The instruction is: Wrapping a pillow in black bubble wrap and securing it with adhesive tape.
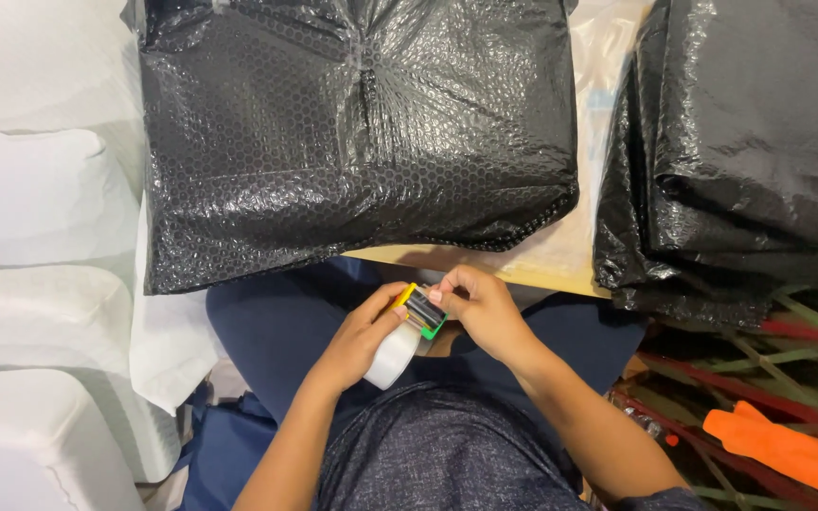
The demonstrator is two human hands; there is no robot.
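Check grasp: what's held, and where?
Tape dispenser: left hand wraps the clear tape roll; right hand pinches its top end.

A packing area in a small warehouse or shipping room.

At twelve o'clock a big parcel wrapped in black bubble wrap [357, 132] lies on a wooden table [523, 270]; at two o'clock sits a stack of black plastic-wrapped bundles [740, 151]. White foam sheets [40, 274] pile up at nine o'clock. At the centre, both hands work a tape dispenser [409, 326] with clear packing tape.
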